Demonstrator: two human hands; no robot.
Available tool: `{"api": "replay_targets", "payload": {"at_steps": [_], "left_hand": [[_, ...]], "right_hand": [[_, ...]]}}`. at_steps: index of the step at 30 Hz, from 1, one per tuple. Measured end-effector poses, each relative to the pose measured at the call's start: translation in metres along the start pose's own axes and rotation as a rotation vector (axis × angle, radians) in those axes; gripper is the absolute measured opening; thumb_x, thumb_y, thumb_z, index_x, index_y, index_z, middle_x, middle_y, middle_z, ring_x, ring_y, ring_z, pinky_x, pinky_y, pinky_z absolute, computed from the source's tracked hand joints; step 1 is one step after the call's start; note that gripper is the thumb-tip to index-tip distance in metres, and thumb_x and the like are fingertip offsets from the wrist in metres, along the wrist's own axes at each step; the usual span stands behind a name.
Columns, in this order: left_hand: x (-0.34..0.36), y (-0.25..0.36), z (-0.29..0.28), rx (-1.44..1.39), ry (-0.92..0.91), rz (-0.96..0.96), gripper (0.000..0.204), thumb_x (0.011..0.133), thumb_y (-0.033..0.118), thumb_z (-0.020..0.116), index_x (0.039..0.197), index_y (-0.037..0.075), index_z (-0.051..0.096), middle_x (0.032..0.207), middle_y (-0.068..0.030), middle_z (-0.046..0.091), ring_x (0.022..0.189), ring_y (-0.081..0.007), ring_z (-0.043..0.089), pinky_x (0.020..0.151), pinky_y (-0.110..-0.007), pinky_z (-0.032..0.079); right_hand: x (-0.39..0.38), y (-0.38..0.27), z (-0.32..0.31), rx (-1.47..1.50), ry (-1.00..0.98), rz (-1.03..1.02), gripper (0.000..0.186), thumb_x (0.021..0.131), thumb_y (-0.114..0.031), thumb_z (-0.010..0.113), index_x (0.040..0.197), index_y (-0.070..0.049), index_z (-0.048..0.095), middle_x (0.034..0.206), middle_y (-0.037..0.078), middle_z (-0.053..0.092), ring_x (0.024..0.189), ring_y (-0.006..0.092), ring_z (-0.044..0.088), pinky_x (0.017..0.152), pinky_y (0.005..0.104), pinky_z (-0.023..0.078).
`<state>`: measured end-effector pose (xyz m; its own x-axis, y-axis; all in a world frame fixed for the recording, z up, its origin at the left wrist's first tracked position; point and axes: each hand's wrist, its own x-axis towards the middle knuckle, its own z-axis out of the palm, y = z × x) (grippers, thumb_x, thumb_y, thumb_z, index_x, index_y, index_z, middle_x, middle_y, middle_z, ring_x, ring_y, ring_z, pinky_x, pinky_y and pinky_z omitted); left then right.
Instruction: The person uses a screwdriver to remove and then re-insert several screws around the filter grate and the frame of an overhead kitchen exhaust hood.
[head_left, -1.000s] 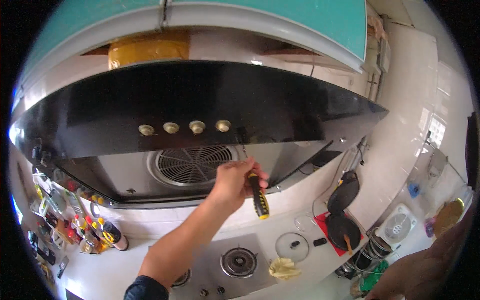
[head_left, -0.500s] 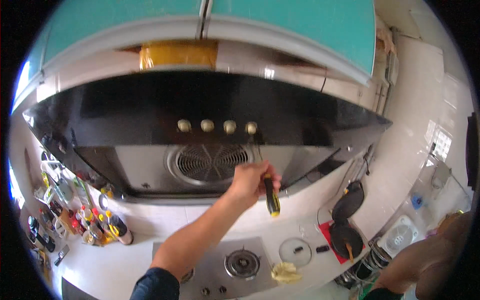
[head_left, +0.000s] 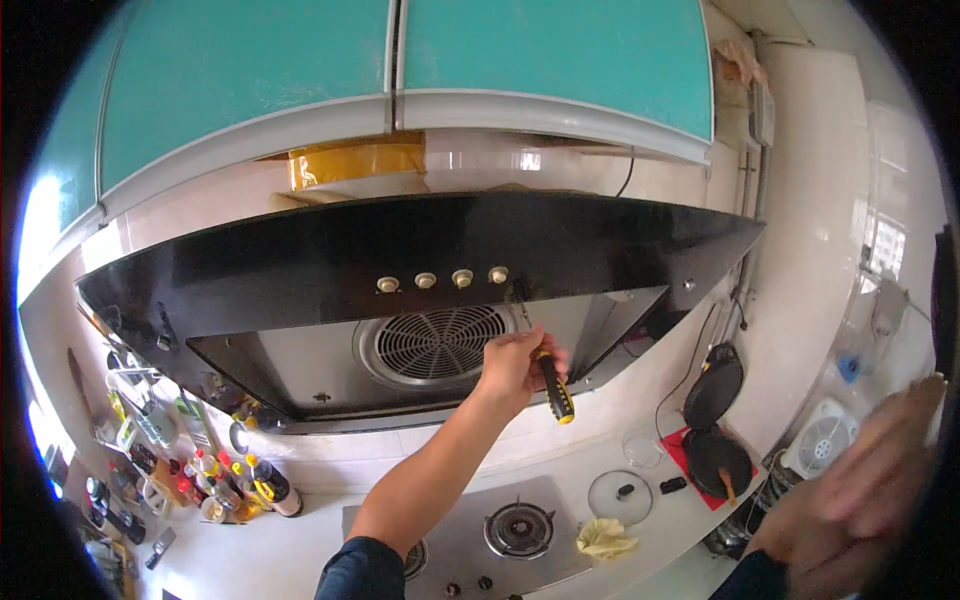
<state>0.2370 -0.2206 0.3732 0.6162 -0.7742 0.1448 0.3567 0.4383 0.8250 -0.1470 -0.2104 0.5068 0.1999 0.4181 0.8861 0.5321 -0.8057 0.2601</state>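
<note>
A range hood [head_left: 440, 240] with a black front, a row of several round knobs [head_left: 462, 278] and a round fan grille [head_left: 440, 343] spans the middle of the view. Below its front panel, just right of the grille, my left hand [head_left: 512, 368] is closed round a black-and-yellow screwdriver [head_left: 557, 392]. The handle sticks out downward past my fingers, and the thin shaft rises toward the panel's lower edge, its tip hard to make out. My right hand [head_left: 865, 480] is raised at the far right, smeared by motion, so its fingers cannot be read.
Teal cabinets [head_left: 560, 65] hang above the hood. Below lie a gas stove [head_left: 518, 530], a yellow cloth [head_left: 606, 538], a glass lid [head_left: 620, 498] and a black pan [head_left: 718, 462] on a red mat. Several bottles [head_left: 235, 485] crowd the counter's left side. A white fan [head_left: 818, 440] stands at right.
The view has shifted, so the hood and counter sit lower in it. My right hand has come up further on the right. The left hand still grips the screwdriver at the panel.
</note>
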Motion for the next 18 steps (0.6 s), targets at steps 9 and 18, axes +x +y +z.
{"api": "replay_targets", "payload": {"at_steps": [9, 18], "left_hand": [[-0.005, -0.007, 0.008, -0.027, 0.012, -0.059, 0.025, 0.110, 0.022, 0.052, 0.101, -0.001, 0.059, 0.087, -0.0156, 0.066, 0.071, -0.0247, 0.065, 0.069, -0.042, 0.058], [-0.006, -0.004, 0.002, 0.013, -0.017, -0.023, 0.027, 0.110, 0.023, 0.052, 0.101, -0.002, 0.060, 0.087, -0.0163, 0.069, 0.070, -0.0247, 0.069, 0.067, -0.042, 0.060]], "right_hand": [[-0.015, -0.006, 0.129, 1.560, 0.209, 0.287, 0.013, 0.101, 0.001, 0.054, 0.096, 0.007, 0.064, 0.111, 0.031, 0.066, 0.096, 0.0370, 0.069, 0.085, 0.0470, 0.057], [-0.022, 0.014, 0.141, 1.715, 0.136, 0.078, 0.022, 0.106, -0.002, 0.050, 0.090, 0.007, 0.064, 0.104, 0.024, 0.065, 0.085, 0.0302, 0.062, 0.075, 0.0391, 0.055]]}}
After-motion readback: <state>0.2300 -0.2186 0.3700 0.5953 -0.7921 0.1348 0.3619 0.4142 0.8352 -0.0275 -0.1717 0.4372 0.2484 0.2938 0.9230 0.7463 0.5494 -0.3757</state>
